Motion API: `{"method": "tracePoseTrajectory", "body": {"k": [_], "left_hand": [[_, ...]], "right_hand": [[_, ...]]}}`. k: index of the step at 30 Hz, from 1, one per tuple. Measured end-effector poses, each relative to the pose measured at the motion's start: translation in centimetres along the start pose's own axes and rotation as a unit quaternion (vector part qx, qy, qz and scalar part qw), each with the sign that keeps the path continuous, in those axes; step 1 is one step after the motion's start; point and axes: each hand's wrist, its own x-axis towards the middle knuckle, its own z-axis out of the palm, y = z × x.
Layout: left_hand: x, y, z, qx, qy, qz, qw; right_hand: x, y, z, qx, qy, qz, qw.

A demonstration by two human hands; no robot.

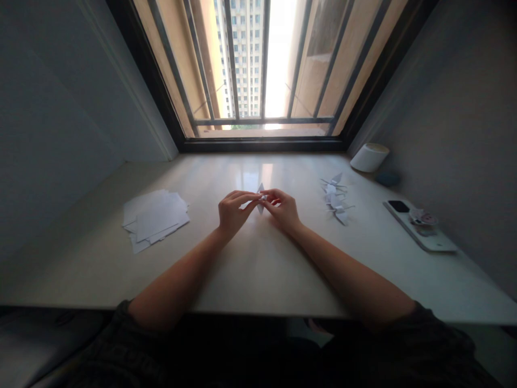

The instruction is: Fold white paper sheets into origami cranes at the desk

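I pinch a small folded paper piece (260, 196) between my left hand (232, 212) and right hand (284, 209) above the table (258, 269). Loose sheets (154, 218) lie to my left. Finished paper cranes (336, 198) sit to my right.

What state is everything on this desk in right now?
left hand: closed on the folded paper.
right hand: closed on the folded paper.
folded paper: partly folded, pinched between both hands.
paper sheets: flat, unfolded, in a loose pile.
paper cranes: fully folded, clustered on the table.
phone: lying flat, seemingly back up.
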Motion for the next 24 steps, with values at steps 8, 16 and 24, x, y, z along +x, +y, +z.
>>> {"method": "tracePoseTrajectory", "body": {"k": [8,16,24], "left_hand": [[0.2,0.7,-0.2,0.006,-0.032,0.027,0.999],[0.0,-1.0,0.7,-0.087,-0.068,-0.173,0.979],[-0.4,-1.8,1.4,-0.320,-0.117,-0.382,0.859]], "right_hand": [[0.1,0.1,0.0,0.026,0.011,0.015,0.999],[0.1,-0.2,0.0,0.035,0.037,0.007,0.999],[0.3,0.3,0.0,0.056,0.039,0.008,0.998]]}}
